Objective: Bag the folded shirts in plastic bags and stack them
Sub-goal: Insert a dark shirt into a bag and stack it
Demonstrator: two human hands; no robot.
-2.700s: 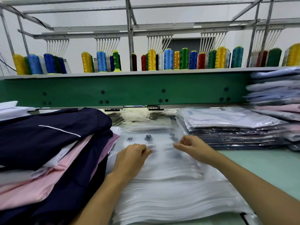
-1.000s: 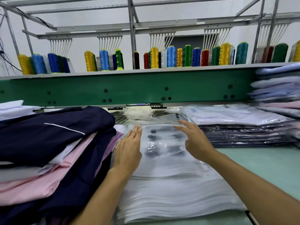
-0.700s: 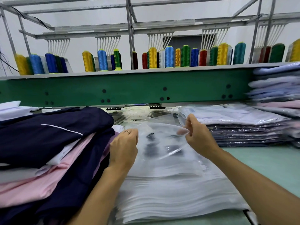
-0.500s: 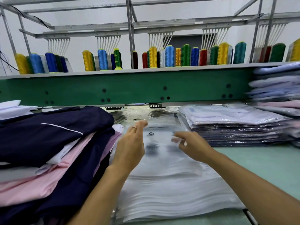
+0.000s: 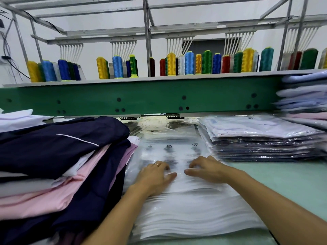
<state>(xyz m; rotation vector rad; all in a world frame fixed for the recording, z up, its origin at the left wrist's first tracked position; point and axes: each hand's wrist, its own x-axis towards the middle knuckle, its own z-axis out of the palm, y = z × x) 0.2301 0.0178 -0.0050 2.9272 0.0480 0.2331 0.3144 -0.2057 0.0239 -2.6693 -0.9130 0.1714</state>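
Judged partly done. Already bagged and stacked at the right on the counter [image 5: 292, 183]: bagged shirts [image 5: 261, 138], several deep. Yet to bag: folded shirts [image 5: 58, 156] piled at the left, navy, pink and white (a tall pile, so plenty left). Between the two, touching the folded pile: thick stack of plastic bags [image 5: 185, 209], thin, milky-clear, slippery-looking, wavy at the edges. Uppermost, the top bag [image 5: 169, 152], flat, seemingly empty, printed with small symbols and blurred text toward the far end. On it, close together: left hand [image 5: 155, 175] and right hand [image 5: 207, 169], each grip bent, fingertips down on the film; pinching a layer or merely pressing, cannot tell.
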